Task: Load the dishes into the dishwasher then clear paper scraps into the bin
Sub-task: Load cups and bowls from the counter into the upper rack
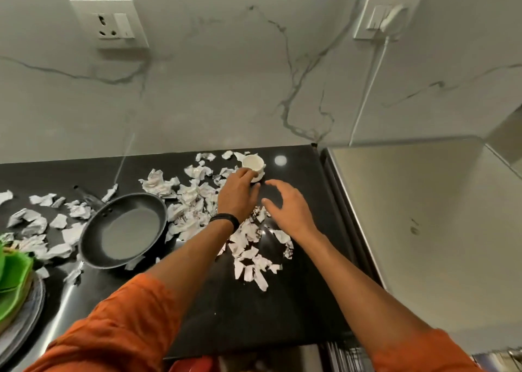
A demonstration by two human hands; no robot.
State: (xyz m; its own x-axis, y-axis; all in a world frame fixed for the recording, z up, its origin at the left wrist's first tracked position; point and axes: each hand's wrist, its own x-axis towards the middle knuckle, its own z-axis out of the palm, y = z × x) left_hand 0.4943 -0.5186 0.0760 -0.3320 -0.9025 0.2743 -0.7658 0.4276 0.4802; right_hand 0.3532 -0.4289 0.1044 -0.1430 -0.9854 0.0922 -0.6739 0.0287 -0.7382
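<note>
The left hand [238, 190] stretches forward over the black counter [226, 315] and its fingertips [245, 173] touch the near-left wall of a small white cup [253, 164]. The thumb lies just under the cup's base. Whether the fingers have closed round the cup cannot be told. The cup stands upright at the far edge of the counter, just beyond this hand, close to the marble wall [226, 89].

The right hand [285, 204] hovers just right of the left hand and nearer than the cup, released, its fingers spread and gently curved, grasping nothing.

Torn paper scraps [192, 202] lie scattered over the counter: a thick patch left of and under the left hand, more beneath both wrists, and a smaller cluster nearer than the right hand. A few lie just left of the cup.

A dark frying pan [124, 230] sits left of the left forearm, with scraps around it. Far left of both hands, green plates [12, 272] are stacked on a grey plate [28, 306].

The left wrist wears a black band [224, 220], and both arms show orange sleeves [127, 323]. Right of the right hand, a steel-coloured surface [423, 216] adjoins the counter. On the wall beyond the hands are 2 sockets [108, 22], and a white cable [367, 89] hangs from the right one.
</note>
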